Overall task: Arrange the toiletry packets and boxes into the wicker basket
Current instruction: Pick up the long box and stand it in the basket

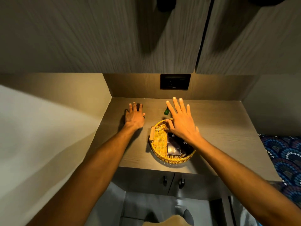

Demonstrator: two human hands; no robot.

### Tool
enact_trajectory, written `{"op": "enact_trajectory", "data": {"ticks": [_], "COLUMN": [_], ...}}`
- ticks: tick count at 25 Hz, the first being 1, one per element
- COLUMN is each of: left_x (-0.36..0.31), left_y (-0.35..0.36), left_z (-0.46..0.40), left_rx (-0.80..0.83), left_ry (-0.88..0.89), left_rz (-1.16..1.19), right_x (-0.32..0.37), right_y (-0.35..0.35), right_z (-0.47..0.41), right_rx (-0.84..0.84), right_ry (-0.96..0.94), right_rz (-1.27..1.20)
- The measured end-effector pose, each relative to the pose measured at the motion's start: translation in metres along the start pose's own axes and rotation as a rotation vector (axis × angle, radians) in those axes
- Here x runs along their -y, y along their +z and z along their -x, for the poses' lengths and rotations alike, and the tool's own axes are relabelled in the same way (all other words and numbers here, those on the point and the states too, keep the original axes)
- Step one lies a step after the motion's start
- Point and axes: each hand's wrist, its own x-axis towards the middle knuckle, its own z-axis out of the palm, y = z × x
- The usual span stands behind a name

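A round yellow wicker basket [160,141] with wooden handles sits on the wooden counter [219,128]. Dark toiletry packets [174,149] lie in its right half. My right hand [181,121] hovers over the basket's far side with fingers spread and nothing in it. Just beyond it a small green item [166,110] lies on the counter, partly hidden by my fingers. My left hand [135,115] rests flat on the counter to the left of the basket; a small dark item [140,106] shows under its fingertips.
A black wall socket [175,81] sits on the back panel above the counter. Upper cabinet doors [114,38] hang overhead. Two lower cabinet doors with dark handles [173,181] are below the counter edge. A patterned blue fabric [285,154] lies at the right.
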Motion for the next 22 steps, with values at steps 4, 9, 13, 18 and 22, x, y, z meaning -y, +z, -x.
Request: {"op": "enact_trajectory", "data": {"ticks": [4,9,13,18,22], "left_x": [0.0,-0.019,-0.059,-0.093,-0.091], "left_y": [0.002,-0.027,-0.058,-0.061,-0.08], "left_z": [-0.001,0.008,0.031,0.067,0.066], "left_rx": [0.045,-0.116,-0.33,-0.228,-0.277], "left_ry": [-0.047,-0.052,0.039,0.097,0.117], "left_rz": [-0.045,0.192,0.363,0.335,0.399], "right_x": [-0.01,-0.02,-0.028,-0.04,-0.049], "right_y": [0.0,-0.005,-0.014,-0.029,-0.033], "right_z": [-0.003,-0.007,-0.016,-0.023,-0.023], "right_rx": [-0.017,-0.038,-0.062,-0.129,-0.13], "right_ry": [-0.028,-0.054,-0.023,0.014,0.038], "right_rz": [-0.001,-0.004,-0.021,-0.088,-0.151]}}
